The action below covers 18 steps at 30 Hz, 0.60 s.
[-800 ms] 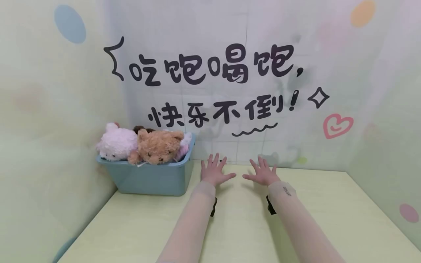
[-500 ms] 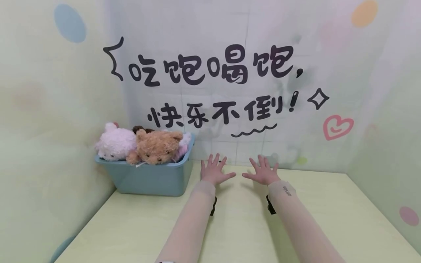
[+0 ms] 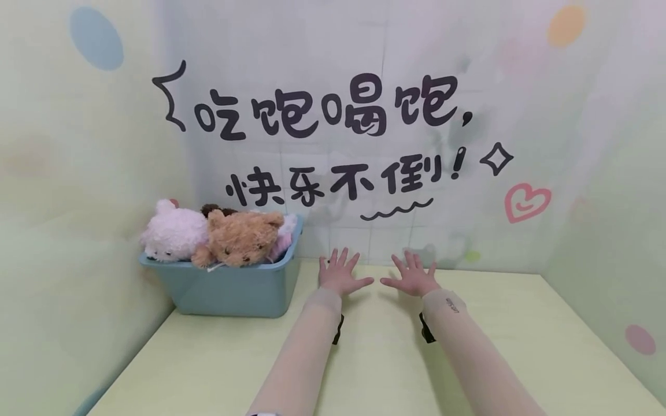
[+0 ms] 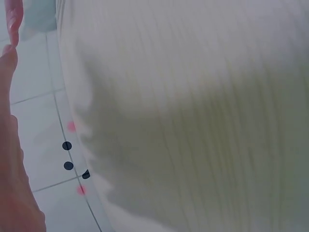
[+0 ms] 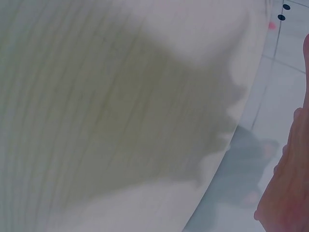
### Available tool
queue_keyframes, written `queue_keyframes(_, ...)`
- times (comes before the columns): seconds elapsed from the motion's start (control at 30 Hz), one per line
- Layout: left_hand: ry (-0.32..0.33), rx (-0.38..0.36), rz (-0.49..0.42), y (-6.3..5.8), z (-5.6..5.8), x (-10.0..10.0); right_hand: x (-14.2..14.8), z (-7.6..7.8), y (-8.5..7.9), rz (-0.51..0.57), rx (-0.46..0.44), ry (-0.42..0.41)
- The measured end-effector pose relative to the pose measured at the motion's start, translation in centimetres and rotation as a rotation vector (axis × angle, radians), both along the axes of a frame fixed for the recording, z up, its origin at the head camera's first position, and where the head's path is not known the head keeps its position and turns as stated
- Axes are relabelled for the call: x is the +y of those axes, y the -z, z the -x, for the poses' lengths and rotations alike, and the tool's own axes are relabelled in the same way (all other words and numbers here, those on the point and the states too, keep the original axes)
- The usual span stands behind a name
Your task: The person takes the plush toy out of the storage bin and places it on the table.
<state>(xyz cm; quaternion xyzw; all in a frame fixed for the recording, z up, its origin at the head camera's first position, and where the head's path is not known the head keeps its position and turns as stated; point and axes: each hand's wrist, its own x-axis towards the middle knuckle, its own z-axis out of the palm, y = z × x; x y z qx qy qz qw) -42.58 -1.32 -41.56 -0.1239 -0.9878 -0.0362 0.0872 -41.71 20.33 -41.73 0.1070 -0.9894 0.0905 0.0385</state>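
Note:
Both arms reach forward over the pale wooden table [image 3: 218, 358]. My left hand [image 3: 340, 276] has its fingers spread and holds nothing; it is just right of a blue bin [image 3: 234, 292]. To its right, my right hand [image 3: 416, 277] is spread the same way and holds nothing, a small gap between the two thumbs. The bin holds plush toys: a pale pink one [image 3: 177, 231] at left, a brown teddy bear [image 3: 244, 237] in front, and others partly hidden behind. In each wrist view only part of the hand shows at the edge, above the shadowed tabletop.
A back wall [image 3: 354, 242] with large black lettering rises behind the table's far edge. Side walls with coloured dots stand at left and right. The bin sits at the table's back left corner.
The head view has shifted slightly, so the bin and wall lettering appear a little lower and further left. Both hands stay spread in nearly the same place.

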Motion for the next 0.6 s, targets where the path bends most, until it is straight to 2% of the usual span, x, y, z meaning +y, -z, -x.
queue_keyframes(0.23,0.007,-0.018,-0.001,0.57,-0.29,0.12,-0.11,0.06,0.84,-0.014,-0.005,-0.001)
queue_keyframes(0.6,-0.001,-0.003,0.006,-0.17,-0.26,0.01,-0.87,-0.13,0.02,0.018,-0.008,-0.028)
